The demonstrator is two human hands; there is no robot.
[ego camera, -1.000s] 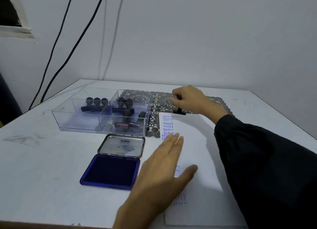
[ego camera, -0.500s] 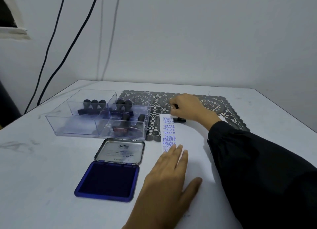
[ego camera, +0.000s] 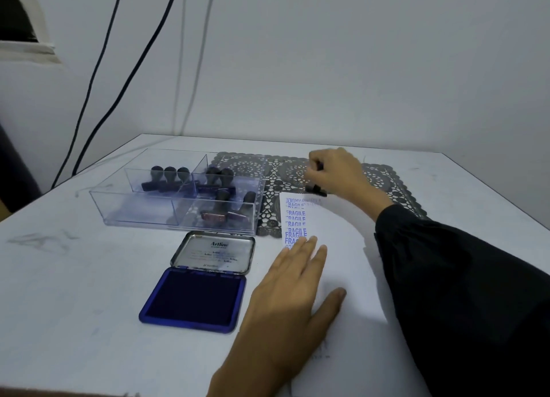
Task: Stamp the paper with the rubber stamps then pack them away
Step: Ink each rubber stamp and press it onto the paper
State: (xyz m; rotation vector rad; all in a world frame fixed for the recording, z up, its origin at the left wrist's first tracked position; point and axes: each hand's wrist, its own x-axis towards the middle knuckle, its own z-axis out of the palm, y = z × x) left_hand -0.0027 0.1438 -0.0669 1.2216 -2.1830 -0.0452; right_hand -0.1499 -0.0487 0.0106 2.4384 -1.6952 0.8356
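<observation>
A white paper (ego camera: pixel 351 247) lies on the table with a column of blue FRAGILE prints down its left side. My left hand (ego camera: pixel 294 289) rests flat on the paper's left part, fingers straight. My right hand (ego camera: pixel 333 173) grips a black rubber stamp (ego camera: pixel 316 189) by its handle at the paper's far edge, just above the top print. An open blue ink pad (ego camera: pixel 193 300) with its metal lid (ego camera: pixel 214 253) lies left of the paper. A clear divided box (ego camera: pixel 134 215) behind it holds several black-handled stamps (ego camera: pixel 169 176).
A dark lace mat (ego camera: pixel 384 179) lies under the paper's far end, beside the box. The white table (ego camera: pixel 68 277) meets a wall at the back. Black cables (ego camera: pixel 98 78) hang down the wall at the left.
My right hand with the stamp has lifted slightly off the top of the paper, showing a faint new print there. My left hand stays flat on the paper.
</observation>
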